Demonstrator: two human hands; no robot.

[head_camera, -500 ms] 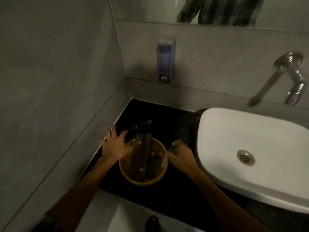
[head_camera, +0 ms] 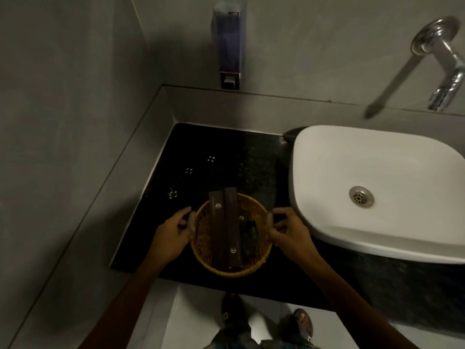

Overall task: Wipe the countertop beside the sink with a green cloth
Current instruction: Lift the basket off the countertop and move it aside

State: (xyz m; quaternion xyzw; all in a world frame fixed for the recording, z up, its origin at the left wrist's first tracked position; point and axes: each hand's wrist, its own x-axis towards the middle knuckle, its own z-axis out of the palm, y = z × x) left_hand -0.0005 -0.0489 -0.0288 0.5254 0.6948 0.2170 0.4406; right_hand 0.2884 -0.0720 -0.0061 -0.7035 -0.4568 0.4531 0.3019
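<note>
A round yellow wicker basket point(head_camera: 254, 211) sits near the front of the black countertop point(head_camera: 226, 157), left of the white sink point(head_camera: 377, 159). Two long brown boxes point(head_camera: 224, 230) and a small dark item lie in it. My left hand point(head_camera: 171, 235) grips the basket's left rim and my right hand point(head_camera: 289, 233) grips its right rim. Whether the basket rests on the counter or is slightly lifted is unclear. No green cloth is visible.
Grey tiled walls close the counter at the left and back. A soap dispenser point(head_camera: 229, 46) hangs on the back wall and a chrome tap point(head_camera: 445, 61) sticks out above the sink. Small bright glints point(head_camera: 188, 171) dot the counter behind the basket. My feet show below.
Both hands have closed onto the basket's rim from its sides. The basket and the view have shifted toward the counter's front edge.
</note>
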